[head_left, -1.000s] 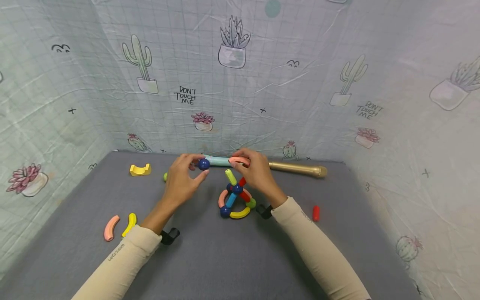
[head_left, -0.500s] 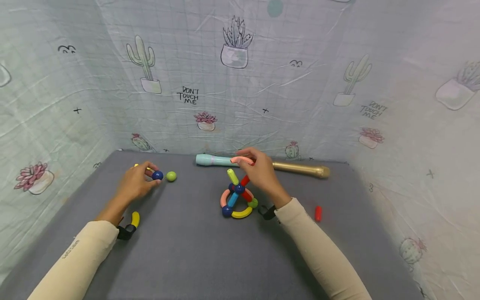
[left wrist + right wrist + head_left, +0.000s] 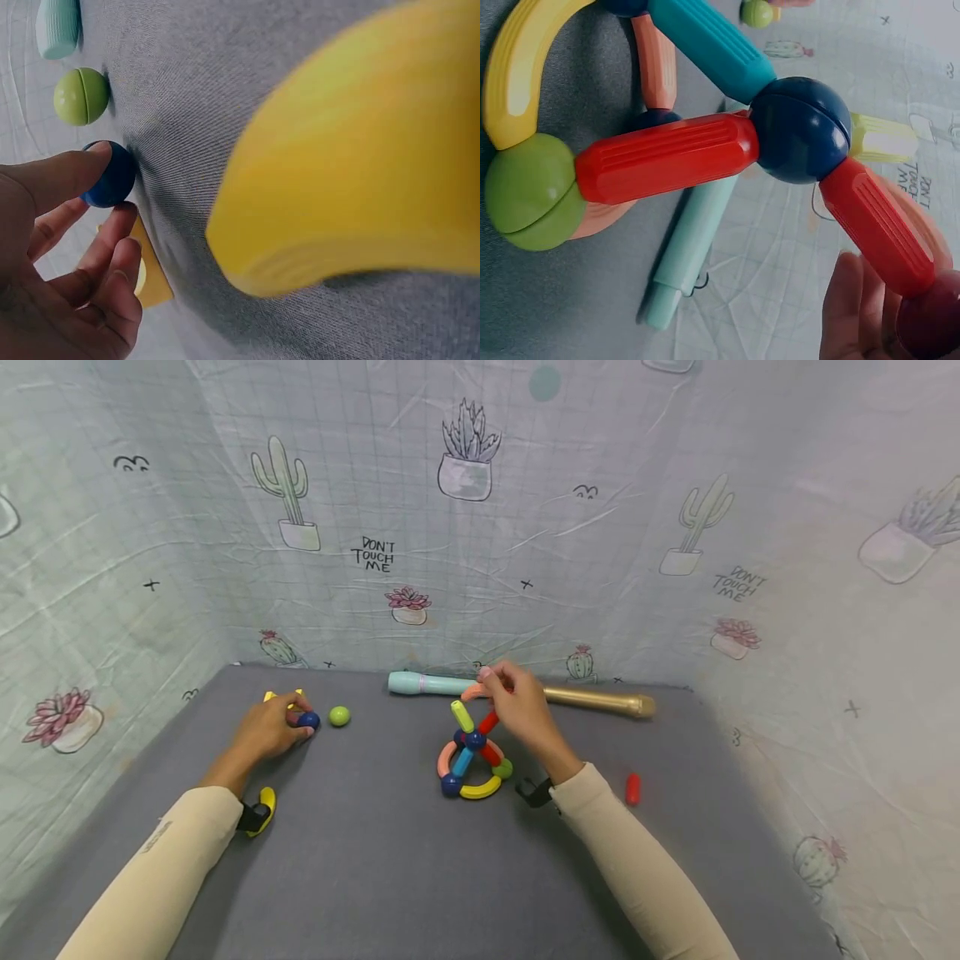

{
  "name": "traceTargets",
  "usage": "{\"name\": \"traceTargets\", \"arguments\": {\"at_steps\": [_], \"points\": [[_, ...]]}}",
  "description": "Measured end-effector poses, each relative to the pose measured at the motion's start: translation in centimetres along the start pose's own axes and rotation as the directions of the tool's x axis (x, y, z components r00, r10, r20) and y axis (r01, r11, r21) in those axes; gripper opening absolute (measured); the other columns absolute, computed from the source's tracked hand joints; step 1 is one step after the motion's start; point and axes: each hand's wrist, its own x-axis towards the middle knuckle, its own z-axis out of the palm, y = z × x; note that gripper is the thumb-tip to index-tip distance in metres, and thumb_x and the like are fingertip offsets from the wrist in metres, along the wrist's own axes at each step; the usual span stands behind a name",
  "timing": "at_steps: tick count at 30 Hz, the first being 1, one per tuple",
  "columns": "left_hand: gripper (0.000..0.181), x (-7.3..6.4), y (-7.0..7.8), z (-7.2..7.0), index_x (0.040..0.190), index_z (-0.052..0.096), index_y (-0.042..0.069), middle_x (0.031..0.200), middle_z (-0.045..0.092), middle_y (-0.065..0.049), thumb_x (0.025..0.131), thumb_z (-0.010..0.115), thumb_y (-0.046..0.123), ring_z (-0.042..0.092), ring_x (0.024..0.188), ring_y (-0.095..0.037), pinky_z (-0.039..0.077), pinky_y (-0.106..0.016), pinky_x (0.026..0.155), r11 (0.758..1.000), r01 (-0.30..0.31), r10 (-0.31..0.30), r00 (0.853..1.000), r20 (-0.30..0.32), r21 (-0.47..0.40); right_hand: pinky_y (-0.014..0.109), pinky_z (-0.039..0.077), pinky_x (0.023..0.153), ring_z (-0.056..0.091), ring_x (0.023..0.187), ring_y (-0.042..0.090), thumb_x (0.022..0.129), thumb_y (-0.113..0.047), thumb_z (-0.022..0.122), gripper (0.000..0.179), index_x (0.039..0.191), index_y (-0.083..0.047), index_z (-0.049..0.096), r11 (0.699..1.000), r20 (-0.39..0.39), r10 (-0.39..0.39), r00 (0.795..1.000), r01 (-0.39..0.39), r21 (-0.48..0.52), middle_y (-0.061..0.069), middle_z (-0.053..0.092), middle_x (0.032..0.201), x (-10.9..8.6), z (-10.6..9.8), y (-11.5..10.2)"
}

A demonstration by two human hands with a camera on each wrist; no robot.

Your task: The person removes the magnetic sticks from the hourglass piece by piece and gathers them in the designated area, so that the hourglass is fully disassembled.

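At the left back of the table my left hand (image 3: 264, 728) pinches a dark blue ball (image 3: 112, 176) between thumb and fingers, low over the cloth. A green ball (image 3: 340, 717) lies just right of it, and a yellow block with a scooped top (image 3: 298, 695) is partly hidden behind the hand. My right hand (image 3: 522, 706) holds a pink curved stick (image 3: 474, 692) above a ball-and-stick structure (image 3: 462, 762). Its blue top ball (image 3: 801, 129) carries a lime stick (image 3: 462, 717) and a slanted red stick (image 3: 877, 229). In the right wrist view a dark red round shape (image 3: 931, 321) overlaps that stick's end.
A mint microphone-shaped tube (image 3: 427, 683) and a gold one (image 3: 600, 700) lie along the back. One red stick (image 3: 633, 789) lies at the right. A yellow curved stick (image 3: 266, 806) lies under my left wrist. Patterned cloth walls (image 3: 465, 568) enclose the table.
My left hand has carried the blue ball from the middle to the left back and lowered it. The right hand stays above the structure, its pink stick now turned and more covered by fingers.
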Motion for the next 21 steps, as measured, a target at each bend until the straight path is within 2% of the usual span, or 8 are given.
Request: {"name": "traceTargets", "arguments": {"at_steps": [3, 9, 11, 13, 15, 17, 21], "points": [[0.036, 0.3, 0.1, 0.1, 0.128, 0.065, 0.006, 0.121, 0.073, -0.029, 0.096, 0.078, 0.020, 0.063, 0.116, -0.053, 0.046, -0.067, 0.098, 1.000, -0.007, 0.007, 1.000, -0.012, 0.025, 0.038, 0.059, 0.088, 0.069, 0.094, 0.024, 0.111, -0.038, 0.056, 0.026, 0.116, -0.017, 0.072, 0.998, 0.017, 0.024, 1.000, -0.025, 0.051, 0.012, 0.068, 0.107, -0.2, -0.4, 0.2], [0.039, 0.2, 0.7, 0.1, 0.127, 0.066, 0.002, 0.118, 0.073, -0.031, 0.095, 0.080, 0.019, 0.064, 0.113, -0.051, 0.047, -0.067, 0.096, 0.998, -0.045, 0.047, 0.998, -0.037, 0.051, 0.038, 0.060, 0.091, 0.072, 0.096, 0.026, 0.110, -0.027, 0.061, 0.021, 0.126, -0.018, 0.071, 0.984, 0.075, 0.066, 0.995, -0.077, 0.163, 0.013, 0.070, 0.109, -0.2, -1.2, 0.7], [0.041, -0.1, 1.0, 0.1, 0.128, 0.065, 0.000, 0.118, 0.072, -0.032, 0.095, 0.080, 0.017, 0.062, 0.113, -0.051, 0.043, -0.066, 0.099, 0.996, -0.060, 0.064, 0.996, -0.057, 0.069, 0.040, 0.059, 0.093, 0.073, 0.099, 0.027, 0.110, -0.024, 0.060, 0.022, 0.129, -0.019, 0.070, 0.979, 0.093, 0.070, 0.993, -0.086, 0.182, 0.014, 0.072, 0.111, -0.3, -1.5, 0.9], [0.042, -0.5, 1.7, 0.2, 0.129, 0.065, -0.001, 0.116, 0.070, -0.032, 0.095, 0.080, 0.017, 0.059, 0.113, -0.051, 0.041, -0.065, 0.101, 0.992, -0.070, 0.080, 0.991, -0.103, 0.102, 0.043, 0.058, 0.098, 0.072, 0.104, 0.031, 0.110, -0.022, 0.059, 0.024, 0.131, -0.021, 0.069, 0.975, 0.115, 0.068, 0.991, -0.090, 0.201, 0.018, 0.073, 0.114, -0.5, -1.9, 1.0], [0.041, -1.0, 3.0, 0.2, 0.129, 0.066, 0.001, 0.115, 0.068, -0.031, 0.094, 0.080, 0.016, 0.056, 0.111, -0.049, 0.042, -0.064, 0.097, 0.988, -0.078, 0.100, 0.981, -0.167, 0.133, 0.048, 0.057, 0.102, 0.071, 0.108, 0.032, 0.111, -0.021, 0.056, 0.026, 0.134, -0.021, 0.068, 0.972, 0.135, 0.062, 0.989, -0.090, 0.215, 0.021, 0.071, 0.119, -0.6, -2.3, 1.2], [0.039, -1.4, 5.0, 0.1, 0.129, 0.067, 0.003, 0.113, 0.066, -0.029, 0.095, 0.079, 0.016, 0.054, 0.110, -0.049, 0.043, -0.062, 0.094, 0.984, -0.099, 0.130, 0.966, -0.222, 0.145, 0.051, 0.056, 0.104, 0.069, 0.111, 0.034, 0.112, -0.021, 0.053, 0.028, 0.137, -0.021, 0.067, 0.970, 0.153, 0.053, 0.987, -0.088, 0.228, 0.023, 0.069, 0.125, -0.8, -2.6, 1.4], [0.035, -2.0, 9.6, 0.1, 0.127, 0.071, 0.006, 0.113, 0.068, -0.025, 0.094, 0.080, 0.017, 0.057, 0.109, -0.046, 0.046, -0.061, 0.094, 0.970, -0.206, 0.235, 0.930, -0.281, 0.131, 0.053, 0.055, 0.107, 0.068, 0.112, 0.031, 0.112, -0.017, 0.049, 0.034, 0.143, -0.017, 0.063, 0.963, 0.181, 0.043, 0.983, -0.089, 0.255, 0.024, 0.065, 0.132, -1.1, -2.9, 1.9]]}}
